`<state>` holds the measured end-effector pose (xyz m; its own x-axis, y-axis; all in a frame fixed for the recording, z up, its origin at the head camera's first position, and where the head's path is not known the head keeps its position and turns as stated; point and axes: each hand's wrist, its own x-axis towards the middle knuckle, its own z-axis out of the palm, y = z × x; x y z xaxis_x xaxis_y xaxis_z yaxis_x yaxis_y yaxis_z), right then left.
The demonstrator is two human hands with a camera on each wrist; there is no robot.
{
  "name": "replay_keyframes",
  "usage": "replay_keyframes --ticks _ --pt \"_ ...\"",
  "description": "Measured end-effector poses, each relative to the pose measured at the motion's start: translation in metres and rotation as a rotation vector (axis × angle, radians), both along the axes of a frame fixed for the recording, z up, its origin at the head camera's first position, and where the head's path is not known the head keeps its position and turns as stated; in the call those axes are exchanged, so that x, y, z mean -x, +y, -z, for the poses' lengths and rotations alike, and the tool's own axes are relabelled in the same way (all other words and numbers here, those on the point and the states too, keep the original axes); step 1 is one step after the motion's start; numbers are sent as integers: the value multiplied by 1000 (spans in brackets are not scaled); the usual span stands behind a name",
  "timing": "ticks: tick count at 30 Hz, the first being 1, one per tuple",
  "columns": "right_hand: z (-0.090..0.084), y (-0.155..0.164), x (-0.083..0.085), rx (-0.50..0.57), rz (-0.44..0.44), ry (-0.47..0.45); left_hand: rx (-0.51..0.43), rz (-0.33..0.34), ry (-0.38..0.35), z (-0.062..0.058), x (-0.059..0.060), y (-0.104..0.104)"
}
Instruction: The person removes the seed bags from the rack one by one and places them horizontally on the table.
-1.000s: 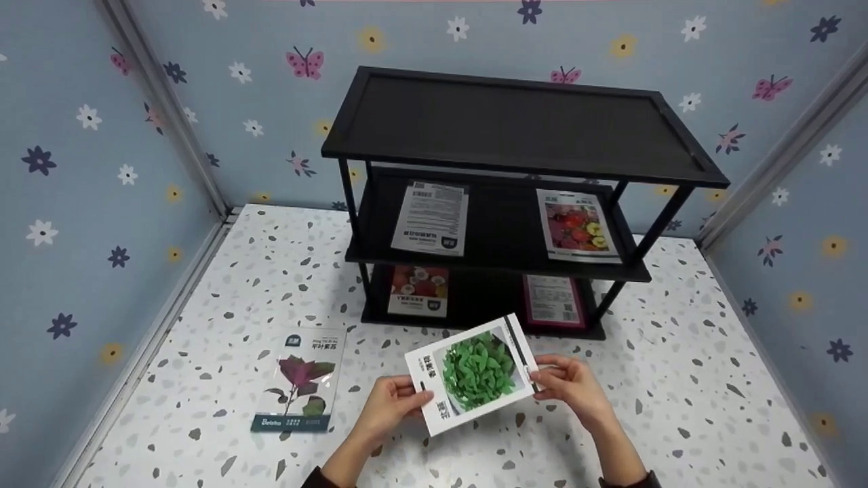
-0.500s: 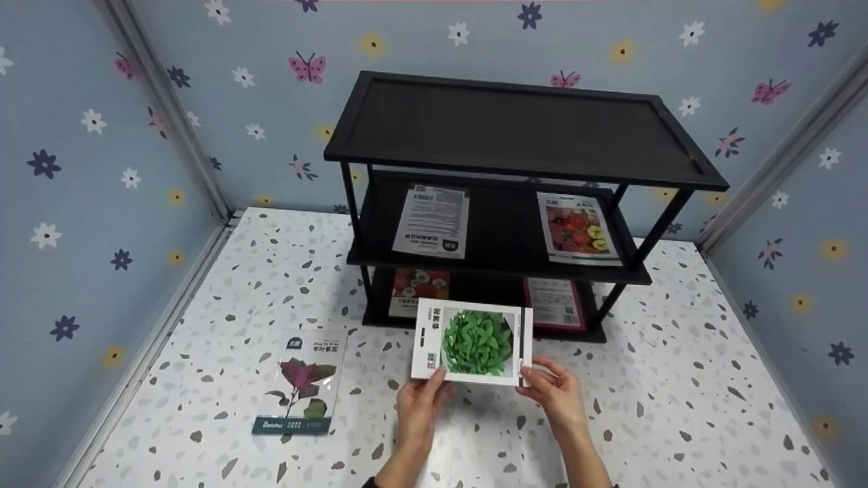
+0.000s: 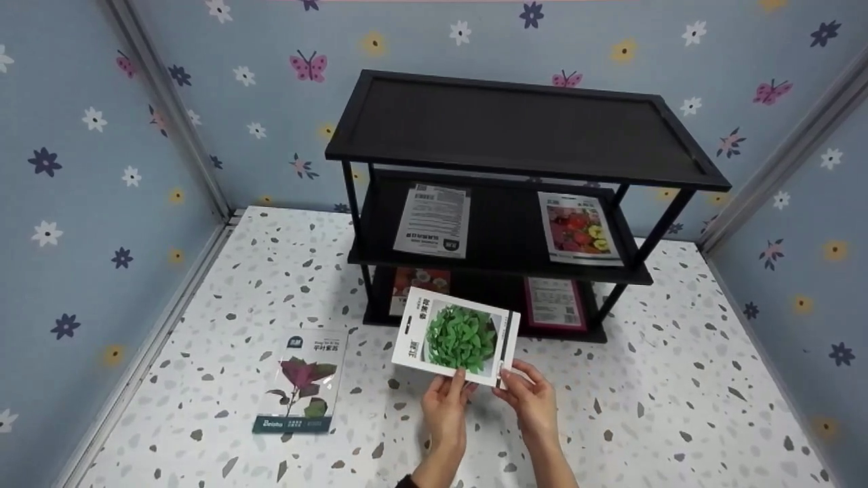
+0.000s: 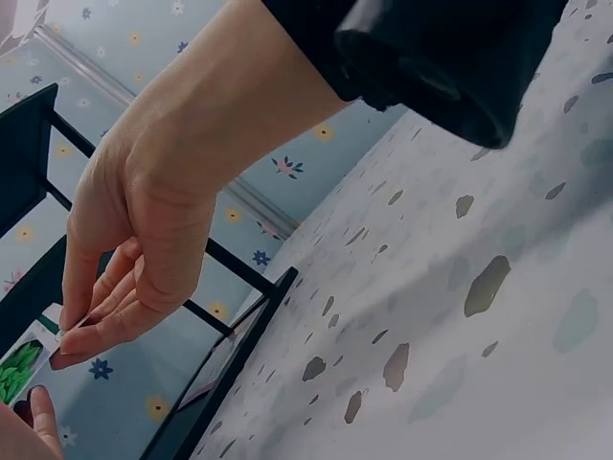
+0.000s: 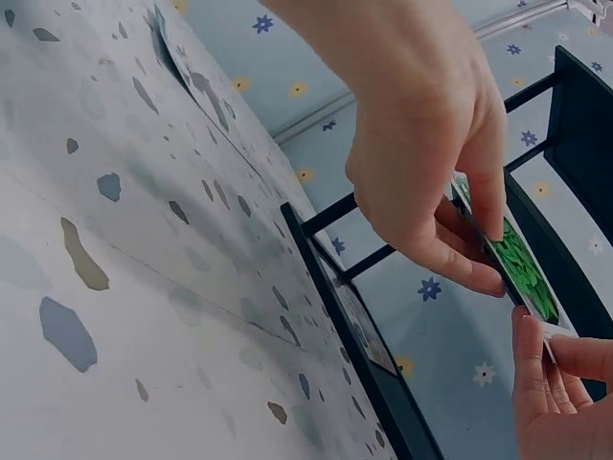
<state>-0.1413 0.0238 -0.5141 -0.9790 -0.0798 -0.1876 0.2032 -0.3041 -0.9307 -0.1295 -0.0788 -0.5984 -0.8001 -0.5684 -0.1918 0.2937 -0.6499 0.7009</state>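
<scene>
Item: green-leaf seed packet [image 3: 458, 336], held above table in front of black rack [image 3: 515, 129]. We pinch near edge only, left hand [image 3: 444, 407] and right hand [image 3: 532, 401] (fingertip hold). Risk: packet sags, slips, or catches shelf lip.

Staged booth, floral wallpaper walls [image 3: 102, 169], speckled tabletop [image 3: 678, 379], black shelf [image 3: 515, 125]

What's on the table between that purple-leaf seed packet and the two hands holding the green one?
Nothing: in the head view the speckled table is bare between the purple-leaf packet and the left hand, which with the right hand holds the green-leaf packet.
</scene>
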Motion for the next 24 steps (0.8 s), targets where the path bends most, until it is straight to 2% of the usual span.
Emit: replay_keyframes --ticks 3,5,6,7,10,11,12,14,18,20,24 --pt "4 1 0 -18 -35 53 49 -8 27 1 -2 -3" --pt "23 9 7 21 -114 140 67 0 35 3 -2 -7" --pt "24 12 9 14 -144 155 76 11 10 13 2 -8" --pt "29 17 12 25 -196 183 97 27 11 14 2 -10" --pt "24 29 18 4 -325 198 155 91 19 9 -1 -19" --pt "14 32 18 -28 -353 183 193 118 15 4 -4 -22" --pt "1 35 17 -75 -373 155 216 149 3 -5 -8 -25" --pt "-12 41 19 -121 -419 133 263 213 -11 -28 -18 -32" --pt "-26 54 26 -188 -466 94 322 371 -50 -69 -35 -48" --pt "-29 59 29 -219 -477 85 343 453 -55 -77 -39 -56" --pt "-31 65 31 -267 -515 95 417 572 -68 -82 -41 -69"
